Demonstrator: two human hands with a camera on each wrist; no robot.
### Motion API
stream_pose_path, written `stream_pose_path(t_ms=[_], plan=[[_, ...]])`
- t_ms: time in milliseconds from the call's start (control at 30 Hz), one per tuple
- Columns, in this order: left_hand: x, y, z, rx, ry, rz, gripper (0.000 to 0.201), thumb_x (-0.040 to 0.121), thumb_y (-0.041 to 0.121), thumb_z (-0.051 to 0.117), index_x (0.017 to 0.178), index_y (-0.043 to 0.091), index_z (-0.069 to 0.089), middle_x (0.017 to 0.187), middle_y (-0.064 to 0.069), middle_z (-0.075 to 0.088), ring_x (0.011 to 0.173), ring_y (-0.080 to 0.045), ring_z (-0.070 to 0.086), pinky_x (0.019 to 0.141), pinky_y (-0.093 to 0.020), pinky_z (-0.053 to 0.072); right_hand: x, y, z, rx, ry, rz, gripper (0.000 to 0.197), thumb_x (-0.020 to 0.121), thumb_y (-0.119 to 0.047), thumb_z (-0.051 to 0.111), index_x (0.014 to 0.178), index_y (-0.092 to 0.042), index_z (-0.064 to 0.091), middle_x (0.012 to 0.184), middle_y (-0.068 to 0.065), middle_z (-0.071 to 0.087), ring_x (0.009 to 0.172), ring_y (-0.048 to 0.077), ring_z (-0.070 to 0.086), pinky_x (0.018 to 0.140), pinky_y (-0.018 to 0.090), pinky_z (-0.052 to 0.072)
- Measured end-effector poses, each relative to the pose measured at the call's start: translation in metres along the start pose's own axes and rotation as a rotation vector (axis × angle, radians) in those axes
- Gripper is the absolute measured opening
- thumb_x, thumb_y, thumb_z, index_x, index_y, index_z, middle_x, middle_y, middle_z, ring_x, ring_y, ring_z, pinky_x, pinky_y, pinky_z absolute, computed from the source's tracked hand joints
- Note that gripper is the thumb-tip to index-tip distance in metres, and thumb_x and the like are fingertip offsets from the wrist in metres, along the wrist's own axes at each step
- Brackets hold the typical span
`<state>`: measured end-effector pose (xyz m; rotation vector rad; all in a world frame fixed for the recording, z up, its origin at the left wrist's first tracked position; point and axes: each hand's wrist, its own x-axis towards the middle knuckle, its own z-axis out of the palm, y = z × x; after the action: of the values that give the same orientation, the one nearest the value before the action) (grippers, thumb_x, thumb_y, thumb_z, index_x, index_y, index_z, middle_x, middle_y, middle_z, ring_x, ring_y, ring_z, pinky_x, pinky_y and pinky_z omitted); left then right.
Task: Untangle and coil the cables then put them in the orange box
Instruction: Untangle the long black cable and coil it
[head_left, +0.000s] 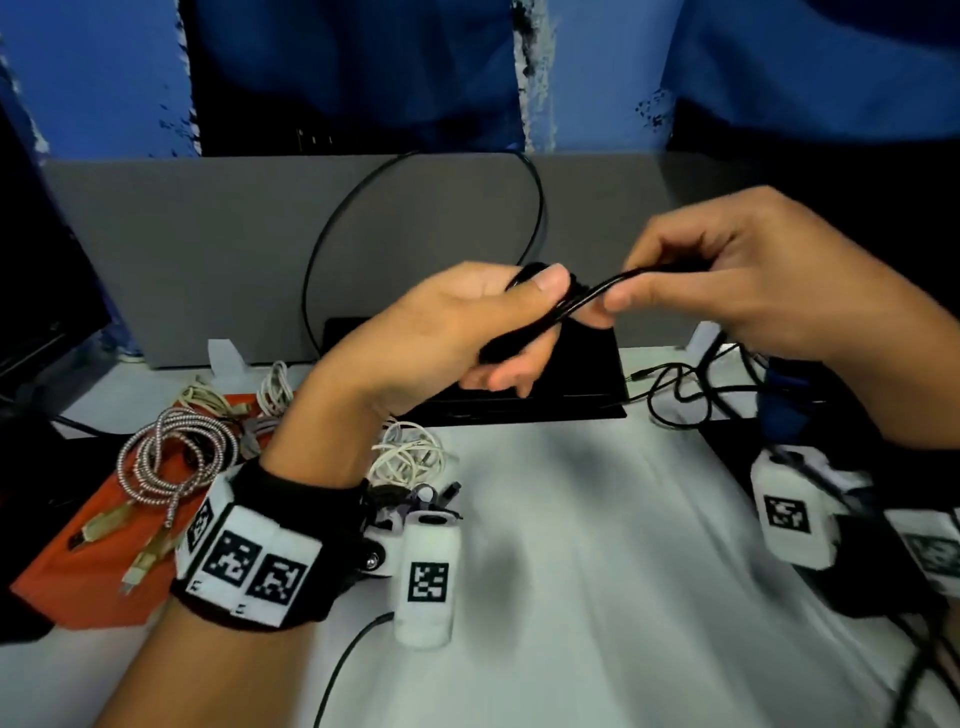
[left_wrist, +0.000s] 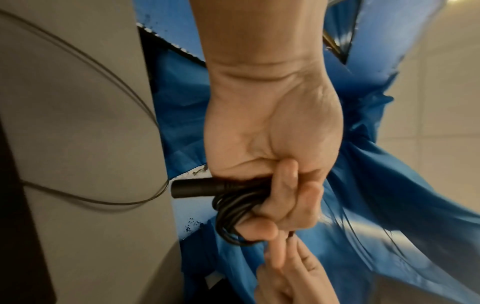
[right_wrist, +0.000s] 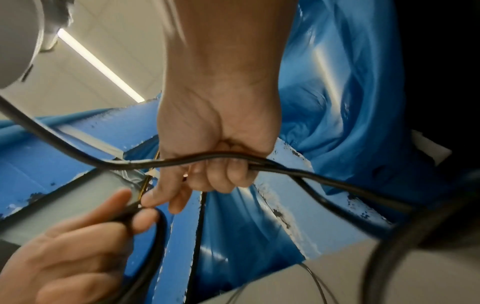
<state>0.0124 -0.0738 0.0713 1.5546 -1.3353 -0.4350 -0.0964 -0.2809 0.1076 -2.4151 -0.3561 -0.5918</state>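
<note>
Both hands are raised above the white table. My left hand (head_left: 498, 317) grips a coil of black cable (left_wrist: 233, 214), with the thumb pressed on top; its cylindrical plug (left_wrist: 197, 188) sticks out of the fist. My right hand (head_left: 727, 280) pinches a strand of the same black cable (head_left: 602, 288) just right of the coil. A large loop (head_left: 332, 228) of it arcs up behind the hands. The orange box (head_left: 78, 561) lies at the left and holds a braided silver cable (head_left: 171, 457) and beige cables (head_left: 208, 400).
A white cable bundle (head_left: 410, 452) and small connectors lie by the box. A black flat device (head_left: 582, 374) sits at the back centre, before a grey partition (head_left: 208, 234). More black cables (head_left: 680, 389) trail at the right.
</note>
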Motion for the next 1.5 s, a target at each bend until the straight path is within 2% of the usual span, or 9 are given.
stream_pose_path(t_ms=[200, 400, 600, 800, 933, 1067, 1200, 1367, 1500], plan=[[-0.006, 0.003, -0.005, -0.643, 0.019, 0.155, 0.029, 0.104, 0.021, 0.046, 0.084, 0.008, 0.062, 0.044, 0.008, 0.047, 0.038, -0.007, 0.046, 0.073, -0.031, 0.055, 0.007, 0.04, 0.012, -0.117, 0.147, 0.107, 0.021, 0.087, -0.035, 0.077, 0.078, -0.018, 0.069, 0.055, -0.004, 0.045, 0.053, 0.005, 0.038, 0.054, 0.024, 0.035], [-0.005, 0.024, -0.002, -1.183, 0.201, 0.499, 0.054, 0.108, 0.015, 0.023, 0.097, -0.014, 0.066, 0.075, -0.01, 0.072, 0.104, -0.034, 0.071, 0.119, -0.043, 0.028, 0.01, 0.062, 0.042, -0.2, 0.003, 0.186, 0.009, 0.096, -0.038, 0.067, 0.089, -0.031, 0.068, 0.06, -0.007, 0.054, 0.054, 0.006, 0.048, 0.057, 0.031, 0.041], [-0.008, 0.018, -0.028, -1.383, 0.345, 0.582, 0.061, 0.11, 0.013, 0.027, 0.156, -0.009, -0.007, 0.088, -0.023, 0.073, 0.089, -0.041, 0.071, 0.106, -0.044, 0.041, 0.004, 0.057, 0.048, -0.062, -0.112, 0.272, 0.005, 0.1, -0.029, 0.064, 0.104, -0.028, 0.067, 0.06, -0.001, 0.061, 0.058, 0.012, 0.063, 0.062, 0.019, 0.053], [-0.005, 0.011, -0.035, -1.119, 0.767, 0.508, 0.034, 0.111, 0.01, 0.032, 0.143, -0.002, 0.033, 0.117, -0.012, 0.071, 0.065, -0.013, 0.063, 0.083, -0.029, 0.053, -0.012, 0.022, 0.049, 0.029, -0.413, 0.245, 0.014, 0.101, -0.027, 0.061, 0.112, -0.027, 0.069, 0.066, -0.003, 0.066, 0.072, 0.014, 0.074, 0.074, 0.023, 0.056], [0.003, 0.02, -0.011, -0.367, 1.005, 0.411, 0.029, 0.111, 0.014, 0.036, 0.1, 0.014, 0.063, 0.125, -0.011, 0.072, 0.076, -0.015, 0.071, 0.103, -0.039, 0.051, -0.02, -0.014, 0.04, -0.094, -0.527, 0.131, 0.023, 0.102, -0.038, 0.051, 0.122, -0.04, 0.063, 0.068, -0.009, 0.069, 0.068, 0.003, 0.065, 0.064, 0.014, 0.043], [0.003, 0.017, -0.004, 0.349, 0.861, 0.258, 0.024, 0.11, 0.019, 0.037, 0.104, 0.015, 0.059, 0.117, 0.001, 0.074, 0.066, -0.009, 0.073, 0.078, -0.025, 0.054, -0.021, -0.031, 0.025, -0.151, -0.493, 0.061, 0.025, 0.098, -0.047, 0.044, 0.108, -0.038, 0.065, 0.067, -0.012, 0.069, 0.065, 0.011, 0.065, 0.06, 0.02, 0.045], [-0.006, 0.014, -0.009, 0.735, 0.429, -0.052, 0.037, 0.109, 0.029, 0.041, 0.092, 0.011, 0.069, 0.064, 0.019, 0.068, 0.055, -0.005, 0.064, 0.071, -0.029, 0.047, -0.019, -0.024, 0.007, -0.159, -0.372, 0.03, 0.025, 0.099, -0.046, 0.044, 0.093, -0.031, 0.064, 0.06, -0.009, 0.068, 0.065, 0.021, 0.069, 0.067, 0.037, 0.048], [-0.018, 0.02, -0.007, 0.275, -0.051, -0.149, 0.043, 0.11, 0.034, 0.041, 0.084, 0.017, 0.071, 0.052, 0.0, 0.04, 0.048, -0.019, 0.034, 0.065, -0.056, 0.046, -0.007, 0.01, -0.021, -0.337, -0.178, 0.116, 0.018, 0.098, -0.033, 0.056, 0.087, -0.031, 0.07, 0.058, -0.009, 0.068, 0.053, 0.005, 0.061, 0.056, 0.024, 0.046], [-0.026, 0.02, -0.021, 0.12, 0.0, -0.08, 0.029, 0.097, 0.035, 0.062, 0.092, 0.01, 0.076, 0.047, 0.008, 0.039, 0.045, -0.014, 0.034, 0.053, -0.043, 0.032, -0.002, 0.038, -0.025, -0.436, -0.118, 0.254, 0.029, 0.09, -0.047, 0.062, 0.075, -0.023, 0.07, 0.061, -0.009, 0.068, 0.056, 0.012, 0.057, 0.058, 0.031, 0.045]])
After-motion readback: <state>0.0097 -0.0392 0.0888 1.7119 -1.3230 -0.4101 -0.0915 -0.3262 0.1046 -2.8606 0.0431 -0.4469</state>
